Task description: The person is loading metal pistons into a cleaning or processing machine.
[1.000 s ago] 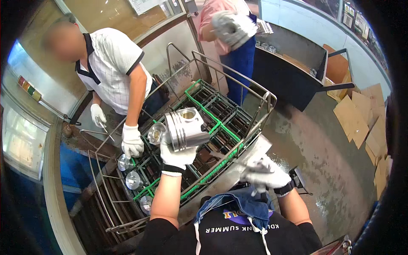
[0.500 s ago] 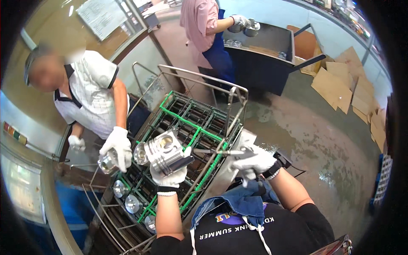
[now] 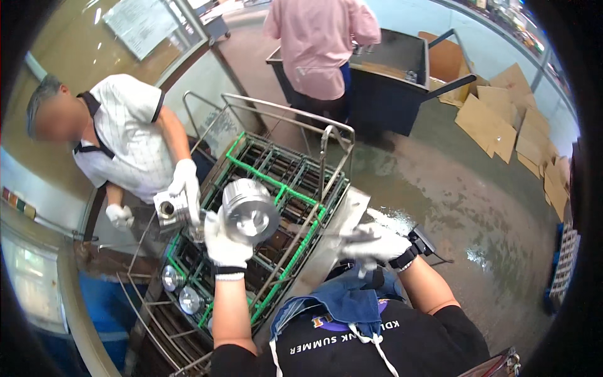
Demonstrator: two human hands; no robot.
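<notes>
My gloved left hand [image 3: 226,246] grips a shiny metal piston [image 3: 250,202] above the rack, its round crown turned toward me. In my gloved right hand [image 3: 380,244], closed fingers hold a slim rod-like metal tool [image 3: 320,232] that points left at the piston; blur hides its exact kind. Below lies a wire rack [image 3: 267,164] with green-coated rails. Several pistons sit in its near-left part, one of them a piston [image 3: 190,300] with its crown up. Across the rack, a co-worker's gloved hand [image 3: 186,182] holds another piston [image 3: 169,210].
A metal trolley rail [image 3: 295,107] rises around the rack. Opposite me on the left stands a co-worker in a white shirt [image 3: 129,132]. Another person in a pink top [image 3: 314,47] stands at a dark bin [image 3: 386,110]. Flattened cardboard [image 3: 487,122] leans at the far right.
My left hand has turned the piston so its crown faces me. The co-worker's piston has been raised and turned. The person in pink has turned toward the bin, back to me.
</notes>
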